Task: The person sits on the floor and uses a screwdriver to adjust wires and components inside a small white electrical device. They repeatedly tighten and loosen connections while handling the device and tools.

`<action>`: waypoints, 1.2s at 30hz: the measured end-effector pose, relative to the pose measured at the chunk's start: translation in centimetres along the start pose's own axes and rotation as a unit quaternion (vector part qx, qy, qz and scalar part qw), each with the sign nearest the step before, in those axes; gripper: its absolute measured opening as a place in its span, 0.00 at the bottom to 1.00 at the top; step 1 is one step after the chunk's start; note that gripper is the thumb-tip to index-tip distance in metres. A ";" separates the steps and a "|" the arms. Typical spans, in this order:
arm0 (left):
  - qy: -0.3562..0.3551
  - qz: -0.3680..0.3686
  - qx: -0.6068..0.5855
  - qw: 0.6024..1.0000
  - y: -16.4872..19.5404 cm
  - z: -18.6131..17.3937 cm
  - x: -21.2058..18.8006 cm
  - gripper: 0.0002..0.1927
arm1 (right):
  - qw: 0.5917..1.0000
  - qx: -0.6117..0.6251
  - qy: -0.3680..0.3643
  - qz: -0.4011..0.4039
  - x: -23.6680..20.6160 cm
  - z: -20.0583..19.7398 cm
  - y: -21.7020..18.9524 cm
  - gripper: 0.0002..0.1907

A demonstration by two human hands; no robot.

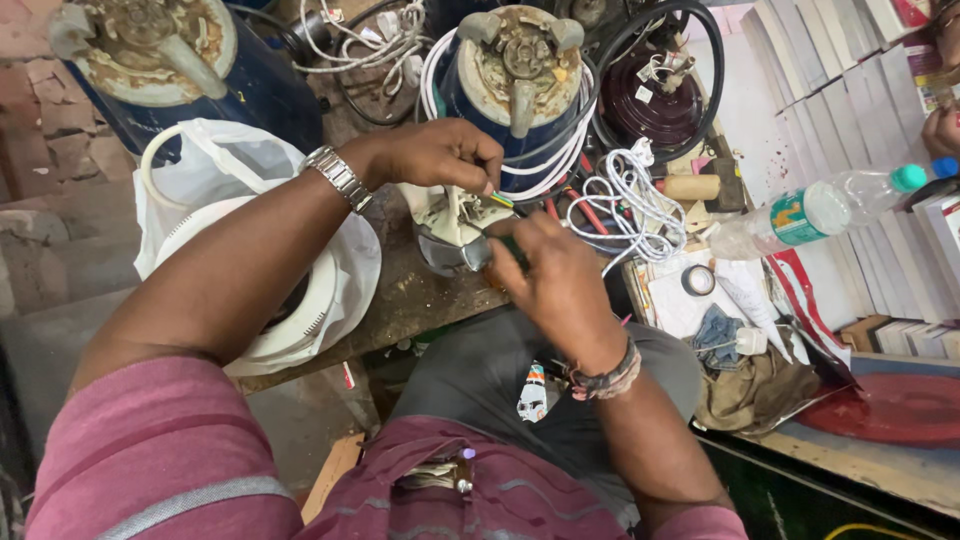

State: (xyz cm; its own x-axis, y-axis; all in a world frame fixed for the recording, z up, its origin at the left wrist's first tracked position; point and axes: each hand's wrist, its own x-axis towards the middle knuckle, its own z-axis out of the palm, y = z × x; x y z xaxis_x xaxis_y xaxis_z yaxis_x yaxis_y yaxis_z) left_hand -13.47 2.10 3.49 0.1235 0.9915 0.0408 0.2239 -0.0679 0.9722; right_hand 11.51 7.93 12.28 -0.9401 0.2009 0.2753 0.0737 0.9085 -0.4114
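Nearest the camera, the right hand [560, 275] was clenched around a green-handled tool [508, 247] whose tip met a small white appliance part [452, 228] resting on the worn bench [420, 295], close to its front edge. Just beyond, the left hand [440, 152], a metal watch [338, 177] on its wrist, pinched coloured wires [500, 197] rising from that part. To the left a white round housing [300, 310] sat in a white plastic bag [240, 160]. Right of the hands lay a coil of white cable [630, 195], a roll of black tape [698, 280] and a clear plastic bottle [810, 212] on its side. Farther back stood two blue motor bodies [520, 80], and stacked white boxes [840, 70] filled the far right.
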 end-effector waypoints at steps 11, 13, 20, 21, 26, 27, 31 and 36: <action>-0.001 0.006 -0.005 1.000 -1.0 -0.1 0.4 0.10 | 0.995 0.062 0.058 0.050 0.2 1.0 0.4 0.08; -0.008 0.007 -0.020 1.000 -1.2 -0.1 0.5 0.10 | 0.996 0.059 0.061 0.035 0.3 1.3 0.4 0.08; 0.014 0.036 0.001 0.999 -1.4 -0.2 0.4 0.09 | 0.989 -0.122 0.080 -0.036 -0.7 3.6 -2.5 0.08; 0.009 0.033 -0.003 0.999 -1.3 -0.2 0.4 0.09 | 0.985 -0.150 0.082 -0.037 -0.8 3.9 -3.0 0.08; 0.009 -0.006 -0.015 1.000 -0.5 0.0 0.2 0.09 | 0.975 -0.204 0.066 -0.051 -1.1 4.1 -4.4 0.08; 0.018 -0.015 -0.006 1.000 -0.4 0.0 0.2 0.09 | 0.975 -0.208 0.061 -0.057 -1.1 4.0 -4.5 0.10; 0.031 0.002 -0.003 1.000 -0.6 0.2 0.1 0.10 | 0.972 -0.227 0.029 -0.060 -1.1 3.8 -4.5 0.13; 0.039 0.041 0.002 0.998 -1.1 -0.1 0.4 0.09 | 0.975 -0.220 -0.015 0.014 0.3 4.3 -3.7 0.05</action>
State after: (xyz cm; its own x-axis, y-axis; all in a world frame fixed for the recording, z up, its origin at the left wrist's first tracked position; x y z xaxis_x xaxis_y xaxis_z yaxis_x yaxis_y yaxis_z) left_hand -13.72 2.63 2.46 0.0669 0.9882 0.1381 0.2207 -0.1496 0.9638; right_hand 9.55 3.07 10.09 -0.9448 0.2227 0.2404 0.2285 0.9735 -0.0036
